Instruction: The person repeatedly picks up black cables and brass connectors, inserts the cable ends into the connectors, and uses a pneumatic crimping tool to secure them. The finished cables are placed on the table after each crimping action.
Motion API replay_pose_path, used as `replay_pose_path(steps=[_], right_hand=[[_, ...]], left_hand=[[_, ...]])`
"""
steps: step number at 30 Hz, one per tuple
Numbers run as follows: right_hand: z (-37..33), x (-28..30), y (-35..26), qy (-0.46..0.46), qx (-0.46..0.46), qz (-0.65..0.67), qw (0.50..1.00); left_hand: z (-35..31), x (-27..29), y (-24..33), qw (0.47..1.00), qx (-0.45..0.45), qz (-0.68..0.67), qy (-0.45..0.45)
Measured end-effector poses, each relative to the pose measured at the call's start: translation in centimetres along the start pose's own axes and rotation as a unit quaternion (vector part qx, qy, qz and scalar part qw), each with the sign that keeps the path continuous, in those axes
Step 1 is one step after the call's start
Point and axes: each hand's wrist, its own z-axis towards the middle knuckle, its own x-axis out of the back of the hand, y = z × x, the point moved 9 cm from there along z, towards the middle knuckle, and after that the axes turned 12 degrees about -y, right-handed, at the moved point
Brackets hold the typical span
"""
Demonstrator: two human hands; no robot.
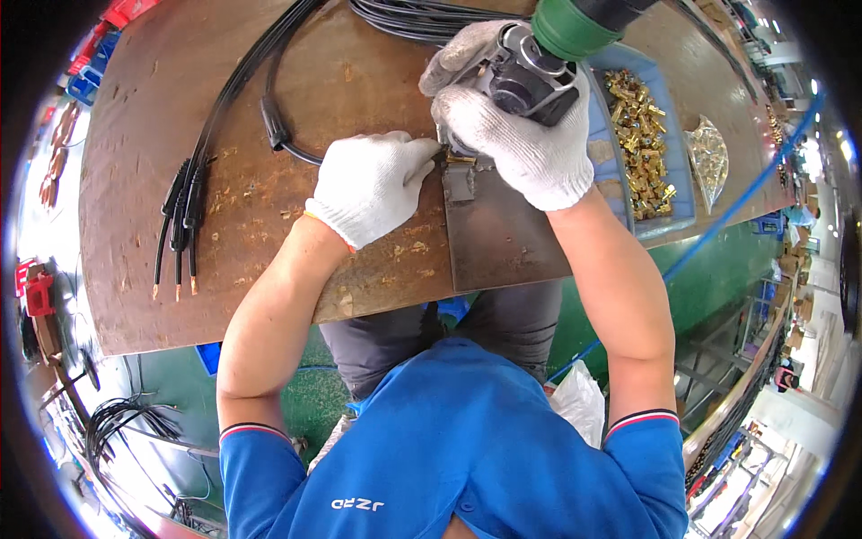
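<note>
My left hand [373,184], in a white knit glove, is closed with thumb and forefinger pinched together. A black cable [303,154] runs in under it from the left, and I appear to grip its end. Right by the fingertips is a small brass piece [461,160], partly hidden, at a metal block [460,182] on the table. My right hand [530,148], gloved too, is wrapped round the black and metal head of a green and black power tool [561,31]. The tool leans in from the top edge, its working end low beside my left fingertips. My right palm is hidden.
A blue bin [680,193] of brass fittings [639,144] stands right of my right hand, with a clear bag [708,162] of small parts beyond. Black cables with bared copper ends [184,211] lie at left. A cable coil [413,20] lies at the back of the worn wooden table [135,296].
</note>
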Motion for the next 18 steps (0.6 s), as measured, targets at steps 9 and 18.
replay_pose_path(steps=[9,18], right_hand=[[-3.6,18.1,-3.5,0.269,-0.031,0.133,0.953],[-11.8,27.6,6.5,0.295,-0.354,-0.018,0.887]], left_hand=[[-0.9,2.6,0.7,0.997,-0.035,-0.054,0.037],[-1.1,4.0,1.5,0.989,-0.037,-0.133,0.059]])
